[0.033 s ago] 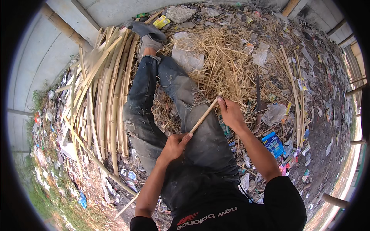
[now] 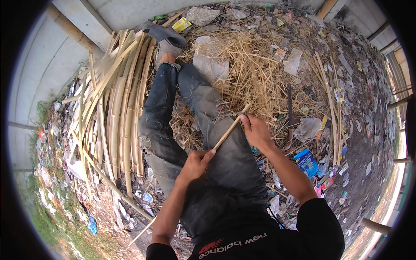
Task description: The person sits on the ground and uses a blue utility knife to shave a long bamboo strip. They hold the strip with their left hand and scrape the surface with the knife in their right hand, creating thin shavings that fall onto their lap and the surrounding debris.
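A slim pale bamboo strip (image 2: 227, 133) slants over my thighs, its far end up and to the right. My left hand (image 2: 196, 164) is closed around its lower part, thumb laid along the top. Close to the far end, my right hand (image 2: 256, 131) grips the strip with the thumb pressed on it; its other fingers are partly hidden. A thin pale strip end (image 2: 142, 232) shows beside my left forearm; I cannot tell whether it belongs to the same piece. Beyond my knees lies a heap of straw-like shavings (image 2: 251, 65).
Many split bamboo lengths (image 2: 123, 108) are piled on the left by a grey wall (image 2: 47, 65). A long dark blade-like tool (image 2: 290, 104) lies right of the shavings. Several thin strips (image 2: 328, 97) rest farther right. Litter, including a blue packet (image 2: 307, 163), covers the ground.
My right hand has slid slightly down the bamboo strip toward my left hand, leaving a bit more of the far end showing. The left hand looks the same.
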`<state>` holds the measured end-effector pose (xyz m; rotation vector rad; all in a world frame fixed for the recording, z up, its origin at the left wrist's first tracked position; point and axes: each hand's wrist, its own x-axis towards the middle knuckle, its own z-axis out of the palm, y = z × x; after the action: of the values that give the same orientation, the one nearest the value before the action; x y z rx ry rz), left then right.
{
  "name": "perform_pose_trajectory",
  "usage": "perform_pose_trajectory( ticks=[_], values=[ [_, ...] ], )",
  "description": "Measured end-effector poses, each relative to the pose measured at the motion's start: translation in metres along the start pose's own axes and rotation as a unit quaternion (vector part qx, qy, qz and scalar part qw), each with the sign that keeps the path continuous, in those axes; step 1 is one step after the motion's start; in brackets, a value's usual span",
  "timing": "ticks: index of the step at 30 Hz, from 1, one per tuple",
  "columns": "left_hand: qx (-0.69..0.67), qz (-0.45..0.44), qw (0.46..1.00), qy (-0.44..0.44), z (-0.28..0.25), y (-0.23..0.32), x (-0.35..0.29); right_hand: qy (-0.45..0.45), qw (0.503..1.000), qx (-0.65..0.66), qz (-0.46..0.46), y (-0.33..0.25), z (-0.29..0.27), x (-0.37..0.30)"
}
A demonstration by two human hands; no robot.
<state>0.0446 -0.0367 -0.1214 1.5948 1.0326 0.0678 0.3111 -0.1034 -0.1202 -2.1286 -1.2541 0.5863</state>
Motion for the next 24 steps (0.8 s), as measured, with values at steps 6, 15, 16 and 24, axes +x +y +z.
perform_pose_trajectory(
  ticks=[6,15,16,24],
  values=[
    [-0.047,-0.046,0.997,-0.041,-0.006,-0.005,0.000,-0.022,1.000,-0.009,0.000,0.006,0.003,-0.001],
    [-0.089,-0.065,0.992,-0.056,-0.006,-0.008,0.005,-0.013,1.000,0.007,-0.024,0.005,0.019,-0.007],
    [-0.085,-0.068,0.993,-0.054,-0.007,-0.007,0.003,-0.006,1.000,0.016,0.022,0.004,0.006,0.004],
    [-0.058,-0.046,0.996,-0.048,-0.007,-0.006,0.004,-0.047,0.997,-0.023,-0.052,-0.009,0.016,-0.014]
  ],
)
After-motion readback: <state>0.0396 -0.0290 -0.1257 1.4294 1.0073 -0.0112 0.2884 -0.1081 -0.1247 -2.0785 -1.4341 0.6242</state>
